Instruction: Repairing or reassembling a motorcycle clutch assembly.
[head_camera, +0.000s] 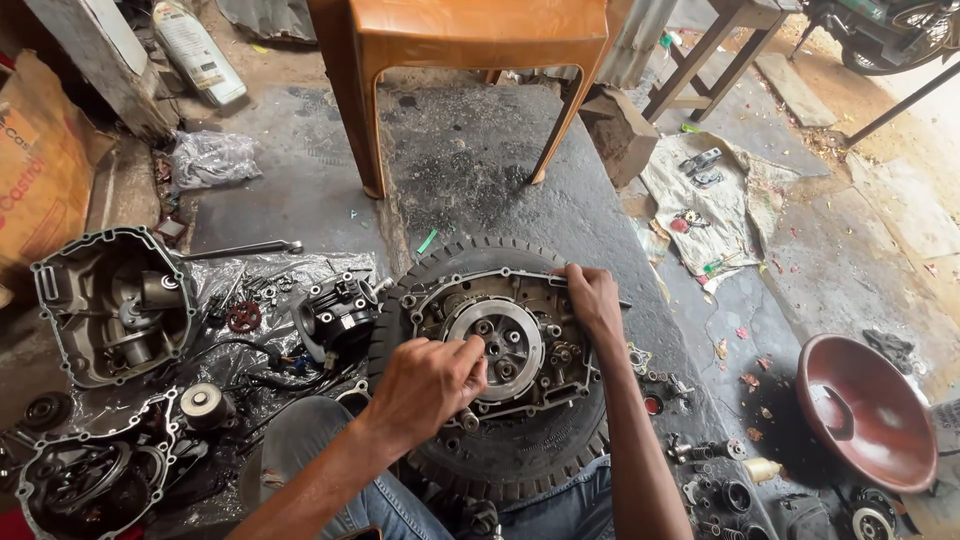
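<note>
Engine case (500, 345): lay flat on a tyre (520, 455), heavy, rigid, oily; best gripped by its rim.
Left hand (425, 385): closed on a tool at the clutch plate (495, 345).
Right hand (592, 295): pressed on the case's far edge.

Clutch plate (482, 345), centre frame: bare metal, showing dull silver sheen. Engine case (520, 300) around it: cast metal, looking matt, oil-grimed. Tyre (520, 455) under: black rubber, rough tread. Engine cover (110, 300), left: grey cast metal, looking matt. Stool (470, 50), top: orange plastic, glossy, smooth. Basin (865, 410), lower right: reddish, shining glossy. Floor (470, 160): rough concrete, looking oil-stained. Cloth (720, 205), upper right: crumpled, dirty white fabric.
</note>
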